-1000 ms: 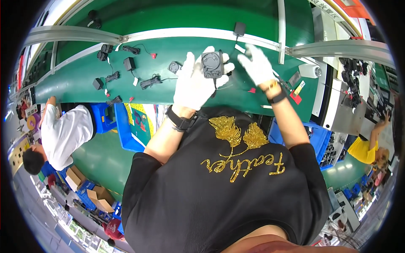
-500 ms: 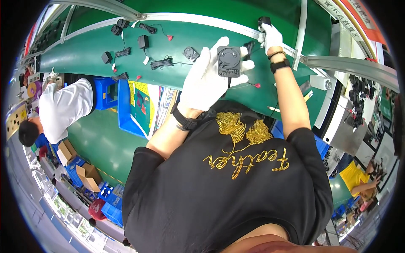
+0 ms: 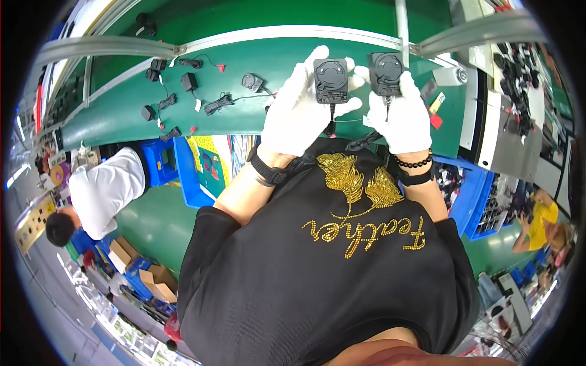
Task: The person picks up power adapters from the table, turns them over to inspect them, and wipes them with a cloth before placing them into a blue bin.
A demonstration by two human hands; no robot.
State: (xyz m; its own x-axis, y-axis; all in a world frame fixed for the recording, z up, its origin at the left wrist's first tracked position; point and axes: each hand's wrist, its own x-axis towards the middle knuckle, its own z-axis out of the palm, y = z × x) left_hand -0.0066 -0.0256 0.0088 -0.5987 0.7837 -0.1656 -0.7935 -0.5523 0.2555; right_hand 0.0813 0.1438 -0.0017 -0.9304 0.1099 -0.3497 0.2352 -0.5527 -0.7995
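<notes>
Both my hands wear white gloves and are raised over the green bench. My left hand (image 3: 292, 116) holds a black power adapter (image 3: 331, 81) with its round-recessed face turned up, the fingers behind it and round its edges. Beside it, to the right, my right hand (image 3: 403, 119) grips a second black power adapter (image 3: 386, 74), its like face also turned up. The two adapters are a short gap apart. Dark cables hang from their lower ends; one coiled cable (image 3: 364, 141) shows below, between my wrists.
Several adapters with bundled cables, among them one adapter (image 3: 251, 82), lie on the green bench (image 3: 131, 100) to the left. A metal rail (image 3: 293, 32) crosses behind. Blue bins (image 3: 189, 177) stand left and right. A person in a white shirt (image 3: 110, 186) is at far left.
My right hand has come back from the far right with the second adapter, now held face up beside the first. My left hand keeps its adapter in nearly the same place.
</notes>
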